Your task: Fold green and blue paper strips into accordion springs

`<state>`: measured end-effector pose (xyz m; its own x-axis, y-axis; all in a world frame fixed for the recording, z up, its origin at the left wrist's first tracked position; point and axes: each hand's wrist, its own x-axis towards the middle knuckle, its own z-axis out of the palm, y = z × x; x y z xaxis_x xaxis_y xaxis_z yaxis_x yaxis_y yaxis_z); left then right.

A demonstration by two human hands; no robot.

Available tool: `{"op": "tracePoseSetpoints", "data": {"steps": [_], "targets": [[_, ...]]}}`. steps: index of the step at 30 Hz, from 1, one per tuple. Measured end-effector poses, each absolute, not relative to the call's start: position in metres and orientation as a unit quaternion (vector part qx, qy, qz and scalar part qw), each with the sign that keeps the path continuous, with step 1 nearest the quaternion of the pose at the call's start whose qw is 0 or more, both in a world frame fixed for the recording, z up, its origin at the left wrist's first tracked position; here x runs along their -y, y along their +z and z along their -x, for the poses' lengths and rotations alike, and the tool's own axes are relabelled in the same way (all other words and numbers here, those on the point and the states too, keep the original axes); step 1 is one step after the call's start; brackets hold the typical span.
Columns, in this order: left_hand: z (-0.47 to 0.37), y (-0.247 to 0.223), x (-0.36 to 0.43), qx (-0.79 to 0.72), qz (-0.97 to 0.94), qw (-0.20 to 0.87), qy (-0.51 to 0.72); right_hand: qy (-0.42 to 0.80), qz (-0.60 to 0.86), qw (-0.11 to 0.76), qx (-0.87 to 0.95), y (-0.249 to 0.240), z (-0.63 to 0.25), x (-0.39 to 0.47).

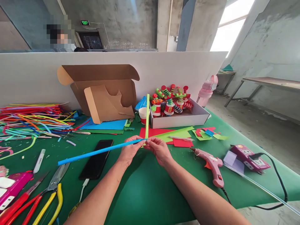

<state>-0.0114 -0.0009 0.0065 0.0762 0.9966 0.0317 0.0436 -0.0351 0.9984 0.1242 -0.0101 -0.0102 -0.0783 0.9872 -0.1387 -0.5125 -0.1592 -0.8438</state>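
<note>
A long blue strip (98, 152) slants from the left and ends between my two hands. A light green strip (147, 115) points away from me and meets the blue one at the fingertips, roughly at a right angle. My left hand (131, 149) pinches the blue strip near that end. Beside it, almost touching, my right hand (159, 149) has its fingers closed at the point where both strips meet. The fingers partly hide how the strips join. Red paper (142, 132) and green paper (173, 135) lie just beyond the hands.
A phone (96, 162), scissors (57, 178) and a heap of colored strips (35, 122) are at left. At right lie a pink glue gun (213, 165) and a power strip (249, 157). Behind stand a brown carton (103, 75), paper cups (142, 116) and a white box (180, 121) of figures.
</note>
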Motion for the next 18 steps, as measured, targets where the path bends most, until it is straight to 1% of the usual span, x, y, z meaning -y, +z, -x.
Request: {"op": "tracePoseSetpoints", "data": {"steps": [8, 14, 18], "targets": [[0.0146, 0.0049, 0.0008, -0.509, -0.567, 0.459, 0.456, 0.619, 0.425, 0.551, 0.365, -0.0119, -0.1256, 0.008], [0.011, 0.0008, 0.0004, -0.474, -0.511, 0.534, 0.479, 0.618, 0.413, 0.561, 0.365, -0.014, -0.1268, 0.0063], [0.0113, 0.002, -0.0003, -0.478, -0.482, 0.546, 0.491, 0.632, 0.413, 0.55, 0.358, -0.0122, -0.1282, 0.0069]]}}
